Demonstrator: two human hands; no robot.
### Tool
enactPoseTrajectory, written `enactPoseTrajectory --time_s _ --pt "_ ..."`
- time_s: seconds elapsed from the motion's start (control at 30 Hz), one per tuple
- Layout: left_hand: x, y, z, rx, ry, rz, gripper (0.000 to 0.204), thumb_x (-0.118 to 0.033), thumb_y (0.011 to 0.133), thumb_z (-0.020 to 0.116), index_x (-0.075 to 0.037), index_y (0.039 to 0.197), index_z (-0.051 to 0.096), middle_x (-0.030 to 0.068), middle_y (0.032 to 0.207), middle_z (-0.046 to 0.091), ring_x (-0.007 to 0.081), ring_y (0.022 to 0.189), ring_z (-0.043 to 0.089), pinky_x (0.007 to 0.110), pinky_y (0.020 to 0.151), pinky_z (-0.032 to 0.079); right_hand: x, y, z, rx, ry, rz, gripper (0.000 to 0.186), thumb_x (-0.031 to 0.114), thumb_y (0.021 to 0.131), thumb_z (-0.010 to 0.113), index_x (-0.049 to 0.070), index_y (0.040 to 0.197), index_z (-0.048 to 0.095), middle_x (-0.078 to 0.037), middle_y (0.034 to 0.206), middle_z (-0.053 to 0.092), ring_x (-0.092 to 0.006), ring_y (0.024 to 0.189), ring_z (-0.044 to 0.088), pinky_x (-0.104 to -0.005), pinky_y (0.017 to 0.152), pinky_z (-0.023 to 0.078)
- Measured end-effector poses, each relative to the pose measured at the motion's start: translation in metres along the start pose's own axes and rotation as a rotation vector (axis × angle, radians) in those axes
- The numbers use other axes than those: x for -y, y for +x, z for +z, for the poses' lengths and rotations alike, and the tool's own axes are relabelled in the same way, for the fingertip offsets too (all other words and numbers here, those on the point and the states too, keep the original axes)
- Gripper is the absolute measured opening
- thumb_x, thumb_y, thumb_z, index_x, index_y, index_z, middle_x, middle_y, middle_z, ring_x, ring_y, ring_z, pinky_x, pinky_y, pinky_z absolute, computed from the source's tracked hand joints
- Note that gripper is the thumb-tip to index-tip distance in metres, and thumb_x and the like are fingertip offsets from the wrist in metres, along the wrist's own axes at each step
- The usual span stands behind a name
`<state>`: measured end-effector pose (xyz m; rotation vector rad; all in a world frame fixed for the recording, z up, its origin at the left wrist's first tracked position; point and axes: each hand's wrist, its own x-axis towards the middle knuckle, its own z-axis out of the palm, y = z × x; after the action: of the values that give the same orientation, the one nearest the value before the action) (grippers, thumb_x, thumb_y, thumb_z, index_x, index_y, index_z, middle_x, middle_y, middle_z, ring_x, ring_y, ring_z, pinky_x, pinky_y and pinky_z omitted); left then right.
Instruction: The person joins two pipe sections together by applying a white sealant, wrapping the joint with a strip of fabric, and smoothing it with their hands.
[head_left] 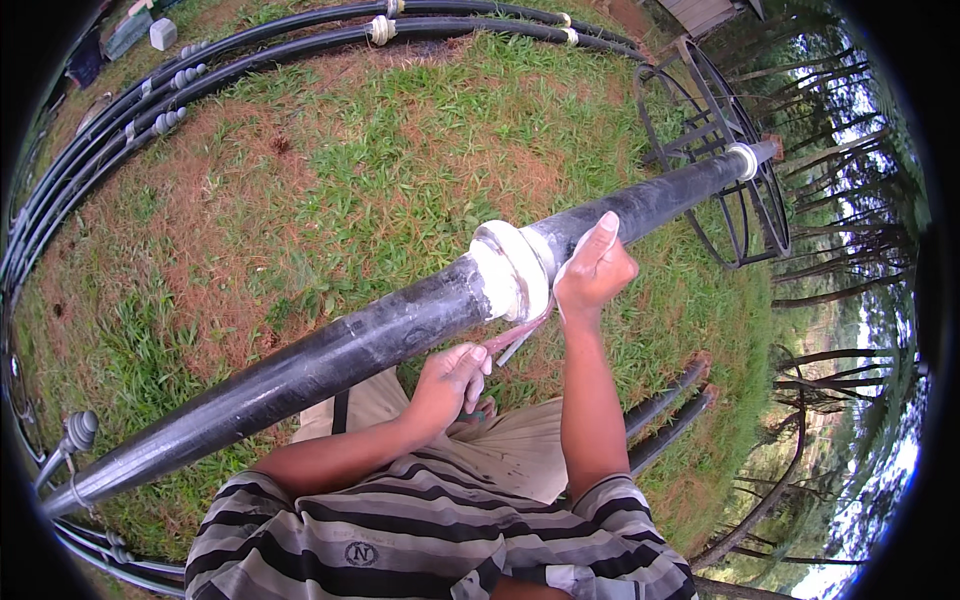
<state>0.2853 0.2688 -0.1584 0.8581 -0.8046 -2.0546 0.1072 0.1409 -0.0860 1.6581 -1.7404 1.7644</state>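
Note:
A long black pole [370, 325] runs slantwise in front of me, from lower left to upper right. Around its middle sits a white moulded ring [517, 268], smeared with pale filler or dust. A narrow reddish strip [517, 334], like sandpaper, passes along the ring's near underside. My left hand [452, 385] is closed, pinching the strip's lower end below the pole. On the ring's right, my right hand [597, 270] is closed with the thumb raised, close against the pole. The strip's other end runs up to it and is hidden there. Both hands carry white dust.
The pole's far end, with another white ring [742, 161], lies over a black metal frame [715, 145]. Several dark poles [230, 83] with pale rings curve along the left and back. Two dark poles [668, 418] lie at my right. Grass [400, 150] covers the ground; trees stand right.

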Motion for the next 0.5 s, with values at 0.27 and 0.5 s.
enactPoseTrajectory --time_s 0.27,0.5 --pt "0.02 0.006 -0.019 0.028 -0.033 -0.01 0.038 -0.039 0.108 0.048 -0.007 0.09 0.057 0.0002 0.058 0.051 0.01 0.05 0.045 0.025 0.05 0.037 -0.006 -0.017 -0.004 -0.105 0.053 -0.007 0.061 0.03 0.111 0.045 0.003 0.057 0.04 0.003 0.049 0.036 -0.0078 0.047 0.032 -0.0337 0.045 0.022" --pt "0.019 0.007 -0.003 0.083 -0.143 0.009 0.037 -0.041 0.108 0.049 -0.009 0.091 0.057 0.0004 0.058 0.051 0.0105 0.049 0.046 0.025 0.048 0.038 -0.008 -0.001 0.006 -0.096 0.031 0.032 0.063 0.034 0.111 0.045 0.003 0.056 0.041 0.003 0.049 0.038 -0.0081 0.047 0.033 -0.0335 0.045 0.022"
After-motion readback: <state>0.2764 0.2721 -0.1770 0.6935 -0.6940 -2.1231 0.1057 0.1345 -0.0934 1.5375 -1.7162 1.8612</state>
